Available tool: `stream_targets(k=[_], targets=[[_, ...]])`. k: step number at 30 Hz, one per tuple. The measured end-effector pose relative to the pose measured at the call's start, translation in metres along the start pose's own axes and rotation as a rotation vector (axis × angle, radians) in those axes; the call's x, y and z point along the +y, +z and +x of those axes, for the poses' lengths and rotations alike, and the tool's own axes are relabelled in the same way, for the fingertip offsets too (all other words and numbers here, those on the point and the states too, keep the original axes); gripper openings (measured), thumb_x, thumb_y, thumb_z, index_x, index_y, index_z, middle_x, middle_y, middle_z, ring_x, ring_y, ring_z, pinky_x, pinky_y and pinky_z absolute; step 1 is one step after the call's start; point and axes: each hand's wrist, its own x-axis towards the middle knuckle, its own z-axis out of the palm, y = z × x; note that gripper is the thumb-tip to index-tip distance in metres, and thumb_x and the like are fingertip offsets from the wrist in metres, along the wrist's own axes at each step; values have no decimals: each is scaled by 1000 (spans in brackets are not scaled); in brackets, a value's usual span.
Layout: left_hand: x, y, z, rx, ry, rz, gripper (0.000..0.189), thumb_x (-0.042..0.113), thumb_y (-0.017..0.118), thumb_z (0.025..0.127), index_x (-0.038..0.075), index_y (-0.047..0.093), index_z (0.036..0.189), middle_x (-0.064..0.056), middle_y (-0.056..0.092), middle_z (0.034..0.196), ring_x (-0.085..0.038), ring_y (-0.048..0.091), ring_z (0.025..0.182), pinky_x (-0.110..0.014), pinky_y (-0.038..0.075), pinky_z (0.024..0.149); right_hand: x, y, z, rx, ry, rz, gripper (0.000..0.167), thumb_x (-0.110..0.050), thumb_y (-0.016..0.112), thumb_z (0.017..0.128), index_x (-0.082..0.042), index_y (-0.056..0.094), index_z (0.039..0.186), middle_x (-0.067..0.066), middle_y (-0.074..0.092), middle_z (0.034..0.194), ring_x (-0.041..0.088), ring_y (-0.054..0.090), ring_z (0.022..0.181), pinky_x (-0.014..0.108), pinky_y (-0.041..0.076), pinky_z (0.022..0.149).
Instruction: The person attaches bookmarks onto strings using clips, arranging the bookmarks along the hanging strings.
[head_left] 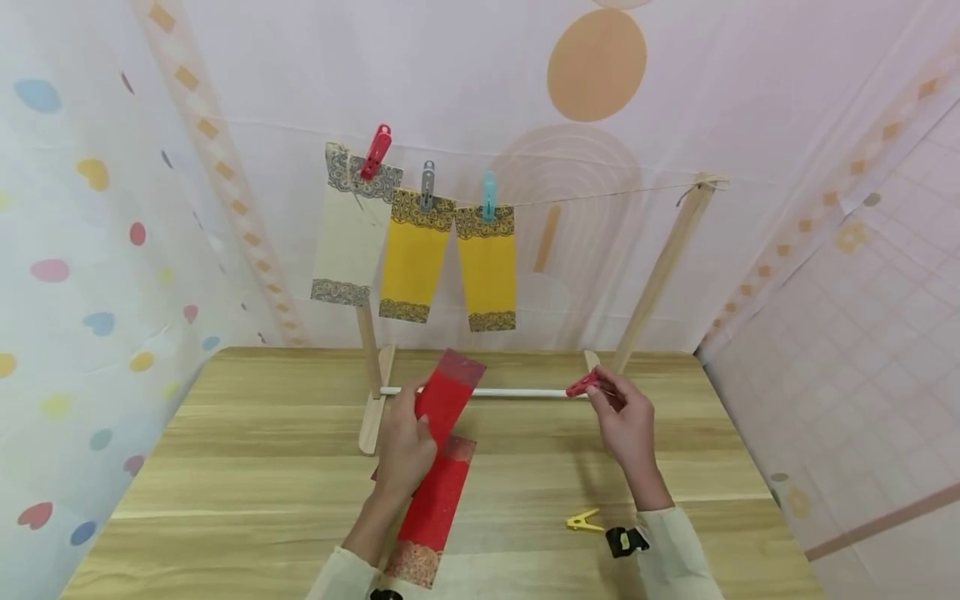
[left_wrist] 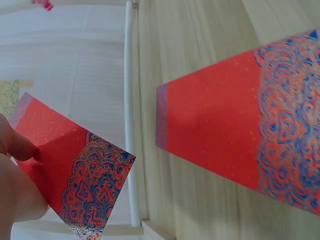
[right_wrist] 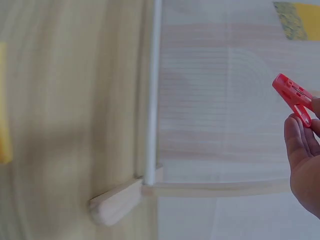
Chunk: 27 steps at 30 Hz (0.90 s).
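My left hand (head_left: 407, 454) pinches a red paper card (head_left: 447, 402) with patterned end bands, raised above the table. A second red card (head_left: 437, 502) lies on the table under it, partly covered in the head view. To the right, my right hand (head_left: 628, 423) pinches a red clothespin (head_left: 581, 384) by its handle end, in front of the rack's white rod (head_left: 517, 392). In the right wrist view the clothespin (right_wrist: 292, 95) points its nose away from the fingertips. Patterned bands also show on the held card (left_wrist: 95, 185) in the left wrist view.
Between two wooden posts (head_left: 660, 275) a string (head_left: 592, 198) carries a cream card (head_left: 352, 233) and two yellow cards (head_left: 487, 271), under red, grey and blue clothespins (head_left: 489, 196). A yellow clothespin (head_left: 583, 521) lies on the wooden table (head_left: 247, 492). Printed cloth hangs behind.
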Motion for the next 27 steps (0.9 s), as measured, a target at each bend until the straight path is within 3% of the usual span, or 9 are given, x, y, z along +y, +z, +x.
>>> stream_targets(k=[5,8,13,18,27], targets=[[12,4,4,-14,-31,-32,55,-15,54,89,2,49,140,-15,58,123,-32,59,104,-53,53,82,-11,-1,14,39,-27,19,30,12,66,91,16,65,121,32,68,109,4,65,93,11,50,80],[19,5,10,-6,-23,-52,54,-14,53,90,2,49,141,-16,58,124,-32,59,105,-54,52,84,-18,-1,23,45,-55,24,32,12,66,91,15,64,123,32,68,111,1,64,94,12,50,82],[31,10,22,-7,9,-98,54,-13,52,90,4,48,142,-17,57,128,-33,58,108,-53,50,87,-26,-1,38,29,-110,49,32,11,67,91,16,64,122,32,68,111,-2,62,94,12,49,84],[40,17,28,-9,43,-116,54,-15,52,90,2,47,141,-19,55,130,-35,57,109,-54,49,89,-40,-2,47,-6,-156,26,31,12,68,90,17,65,120,31,68,110,6,65,95,12,49,84],[50,26,38,25,129,-141,53,-18,54,88,-2,48,138,-19,59,127,-33,58,110,-53,49,92,-56,1,63,47,-213,39,28,10,68,91,14,67,119,30,69,111,-8,63,93,11,50,77]])
